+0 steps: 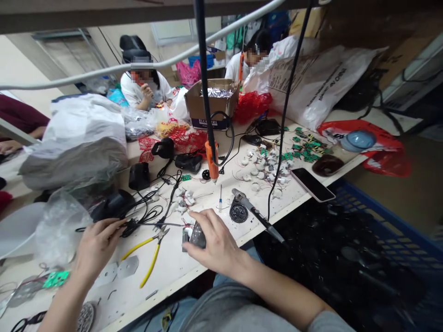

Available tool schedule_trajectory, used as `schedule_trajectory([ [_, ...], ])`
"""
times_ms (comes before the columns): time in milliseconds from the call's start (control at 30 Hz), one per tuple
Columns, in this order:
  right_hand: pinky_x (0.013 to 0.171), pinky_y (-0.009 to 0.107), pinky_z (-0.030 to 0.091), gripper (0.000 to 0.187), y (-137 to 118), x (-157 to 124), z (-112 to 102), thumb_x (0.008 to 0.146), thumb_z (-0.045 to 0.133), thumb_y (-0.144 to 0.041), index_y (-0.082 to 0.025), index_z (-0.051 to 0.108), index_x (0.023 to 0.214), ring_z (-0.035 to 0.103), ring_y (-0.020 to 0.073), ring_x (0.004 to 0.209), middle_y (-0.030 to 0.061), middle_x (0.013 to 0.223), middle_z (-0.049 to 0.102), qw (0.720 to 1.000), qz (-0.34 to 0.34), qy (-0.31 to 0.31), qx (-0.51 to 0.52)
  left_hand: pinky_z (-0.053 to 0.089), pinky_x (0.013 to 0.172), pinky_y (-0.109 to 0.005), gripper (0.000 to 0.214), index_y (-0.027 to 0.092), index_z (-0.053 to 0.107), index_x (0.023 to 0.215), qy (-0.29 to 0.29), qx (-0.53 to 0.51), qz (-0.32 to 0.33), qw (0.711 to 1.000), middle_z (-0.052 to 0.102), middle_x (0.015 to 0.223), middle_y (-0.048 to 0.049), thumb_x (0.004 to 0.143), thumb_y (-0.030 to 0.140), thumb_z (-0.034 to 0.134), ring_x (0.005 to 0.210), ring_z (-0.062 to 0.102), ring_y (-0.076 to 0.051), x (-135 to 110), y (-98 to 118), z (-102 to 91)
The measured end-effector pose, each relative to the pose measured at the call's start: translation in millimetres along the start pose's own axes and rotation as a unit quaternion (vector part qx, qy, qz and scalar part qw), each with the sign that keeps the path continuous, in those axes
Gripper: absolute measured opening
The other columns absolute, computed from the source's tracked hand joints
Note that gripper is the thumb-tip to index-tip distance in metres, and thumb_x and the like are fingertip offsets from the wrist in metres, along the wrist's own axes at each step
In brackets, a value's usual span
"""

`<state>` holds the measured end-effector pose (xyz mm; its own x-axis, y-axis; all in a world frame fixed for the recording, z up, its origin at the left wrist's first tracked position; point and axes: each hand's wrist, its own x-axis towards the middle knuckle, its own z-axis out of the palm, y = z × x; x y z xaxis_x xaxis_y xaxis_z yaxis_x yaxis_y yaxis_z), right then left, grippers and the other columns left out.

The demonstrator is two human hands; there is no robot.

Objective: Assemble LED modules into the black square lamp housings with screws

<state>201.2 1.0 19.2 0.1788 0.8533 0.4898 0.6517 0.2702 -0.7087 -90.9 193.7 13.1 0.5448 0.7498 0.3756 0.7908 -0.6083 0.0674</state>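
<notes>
My left hand (97, 244) is closed at the fingertips on a bundled black cable (130, 227). My right hand (218, 242) grips a small dark plastic housing (198, 237) between thumb and fingers, near the table's front edge. Red wires and a white part show at the housing's far left side; its inside is mostly hidden. A cord runs from the bundle toward it. Between my hands lie yellow-handled cutting pliers (152, 251), jaws pointing away. Just beyond the housing sits a cluster of small white wired parts (183, 199).
An orange electric screwdriver (212, 161) hangs over the table. A soldering iron (258, 214), round black part (238, 212) and phone (313, 184) lie right. Green circuit boards (308, 145) lie farther back. A cardboard box (212, 103) stands behind. Two people sit across; another person's arm shows left.
</notes>
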Motion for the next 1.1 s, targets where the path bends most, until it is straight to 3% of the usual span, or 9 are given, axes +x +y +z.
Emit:
schedule_trajectory([
  [300,0.095,0.039,0.058,0.055,-3.7,13.8,-14.3,0.085,0.073,-0.032,-0.018,0.051,0.133,0.064,0.0230,0.109,0.0116,0.114,0.061,0.994,-0.034,0.105,-0.004,0.053,0.073,-0.046,0.040,0.022,0.074,0.094,0.041,0.061,-0.083,0.994,0.065,0.097,-0.0134,0.094,0.037,0.037,0.084,0.060,-0.031,-8.4,1.0,14.0],
  [400,0.094,0.039,0.059,0.053,-5.0,15.0,-16.5,0.085,0.073,-0.032,-0.018,0.052,0.132,0.064,0.0226,0.108,0.0115,0.112,0.062,0.992,-0.038,0.119,-0.006,0.053,0.075,-0.047,0.038,0.022,0.070,0.102,0.036,0.040,-0.107,0.993,0.063,0.098,-0.0125,0.094,0.034,0.036,0.087,0.060,-0.031,-9.5,3.6,12.3],
  [567,0.094,0.038,0.059,0.052,-6.4,15.7,-19.2,0.084,0.073,-0.032,-0.017,0.054,0.130,0.065,0.0225,0.108,0.0116,0.112,0.063,0.992,-0.041,0.119,-0.009,0.054,0.083,-0.053,0.045,0.016,0.060,0.119,0.061,0.040,-0.183,0.980,0.060,0.094,-0.0143,0.094,0.044,0.037,0.103,0.058,-0.039,-13.1,5.2,11.8],
  [833,0.085,0.039,0.061,0.043,-1.4,14.0,-24.8,0.087,0.071,-0.029,-0.019,0.057,0.126,0.067,0.0228,0.099,0.0104,0.107,0.065,0.988,-0.055,0.134,-0.047,0.052,0.074,-0.041,0.032,0.016,0.064,0.109,0.062,0.041,-0.195,0.978,0.061,0.103,-0.0156,0.089,0.027,0.042,0.092,0.062,-0.031,-15.4,10.7,17.5],
  [1100,0.081,0.039,0.061,0.043,15.7,7.5,-26.4,0.087,0.071,-0.037,-0.017,0.059,0.124,0.066,0.0228,0.094,0.0113,0.106,0.065,0.984,-0.054,0.136,-0.104,0.052,0.087,-0.037,0.038,0.017,0.071,0.107,0.058,0.035,-0.151,0.986,0.067,0.098,-0.0115,0.082,0.011,0.043,0.097,0.065,-0.026,-15.4,-4.7,17.7],
])
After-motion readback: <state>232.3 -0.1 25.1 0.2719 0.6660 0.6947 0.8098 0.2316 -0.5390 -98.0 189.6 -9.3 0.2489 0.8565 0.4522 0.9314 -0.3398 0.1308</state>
